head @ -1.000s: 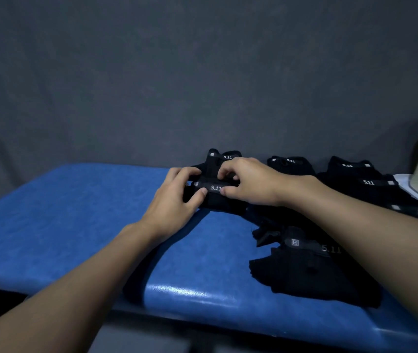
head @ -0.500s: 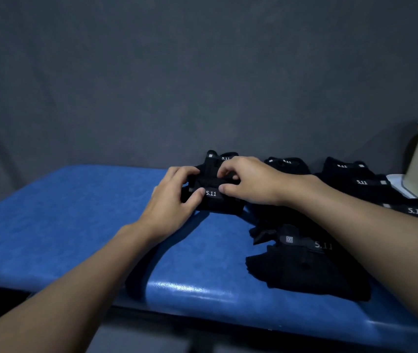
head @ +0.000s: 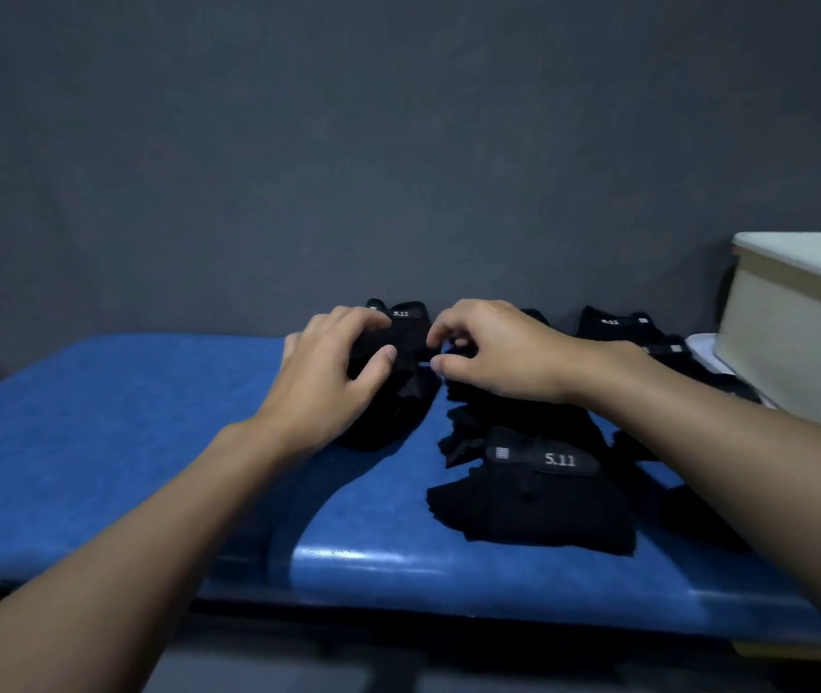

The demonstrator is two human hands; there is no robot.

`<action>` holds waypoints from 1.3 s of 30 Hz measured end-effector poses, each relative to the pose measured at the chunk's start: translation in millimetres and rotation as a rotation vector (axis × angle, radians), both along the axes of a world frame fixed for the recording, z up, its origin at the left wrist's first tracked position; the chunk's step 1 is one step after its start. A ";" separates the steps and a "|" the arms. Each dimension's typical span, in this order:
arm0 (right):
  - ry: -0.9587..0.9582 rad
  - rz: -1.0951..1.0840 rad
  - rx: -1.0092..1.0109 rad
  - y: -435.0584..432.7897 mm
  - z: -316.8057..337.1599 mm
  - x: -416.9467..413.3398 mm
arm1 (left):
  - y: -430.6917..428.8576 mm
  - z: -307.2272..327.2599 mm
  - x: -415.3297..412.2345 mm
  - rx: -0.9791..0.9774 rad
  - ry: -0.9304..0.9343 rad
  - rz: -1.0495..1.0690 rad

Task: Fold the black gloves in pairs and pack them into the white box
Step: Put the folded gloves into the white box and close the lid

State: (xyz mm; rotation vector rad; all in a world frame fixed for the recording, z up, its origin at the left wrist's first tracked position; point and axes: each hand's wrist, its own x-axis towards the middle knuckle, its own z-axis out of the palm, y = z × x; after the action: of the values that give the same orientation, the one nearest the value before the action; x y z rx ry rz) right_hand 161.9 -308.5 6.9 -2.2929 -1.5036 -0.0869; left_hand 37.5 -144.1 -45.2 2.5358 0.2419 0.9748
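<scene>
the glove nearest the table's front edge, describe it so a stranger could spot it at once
Start at the blue table, then find the black gloves on its right half. This glove lies closest to the front edge, and its strap shows the biggest, clearest 5.11 label.

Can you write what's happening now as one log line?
left hand grips glove bundle | right hand curled beside, grip unclear | loose glove nearer | white box far right

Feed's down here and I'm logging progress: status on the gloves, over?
Left hand grips a glove bundle. Right hand curled over the pile, grip unclear. Box at far right, more gloves between.
</scene>
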 end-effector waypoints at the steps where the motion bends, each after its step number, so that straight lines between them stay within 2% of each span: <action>1: -0.007 -0.015 0.007 -12.7 1.7 0.1 | -8.1 4.5 2.1 0.011 0.000 -0.017; 8: -0.036 -0.164 0.076 -120.0 11.4 1.2 | -98.3 32.8 22.8 0.078 0.001 -0.287; 13: -0.009 -0.287 0.140 -197.7 4.4 3.6 | -173.3 37.1 34.9 0.146 0.113 -0.445; 18: 0.088 -0.356 0.122 -247.0 -13.0 2.9 | -217.5 25.6 49.4 0.204 0.212 -0.461; 24: 0.243 -0.410 0.153 -266.4 -36.4 2.6 | -234.4 10.3 60.5 0.211 0.361 -0.468; 31: 0.284 -0.433 0.100 -264.8 -51.9 9.0 | -239.2 -1.7 65.4 0.168 0.368 -0.436; 39: 0.567 -0.399 0.139 -274.1 -53.6 17.9 | -246.9 -8.5 60.6 0.065 0.375 -0.444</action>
State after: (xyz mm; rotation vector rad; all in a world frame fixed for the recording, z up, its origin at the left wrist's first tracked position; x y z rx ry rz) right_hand 179.7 -582.6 -46.7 -2.2136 -0.7312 0.3141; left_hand 98.1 -391.0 -53.7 2.6474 -0.2457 0.3422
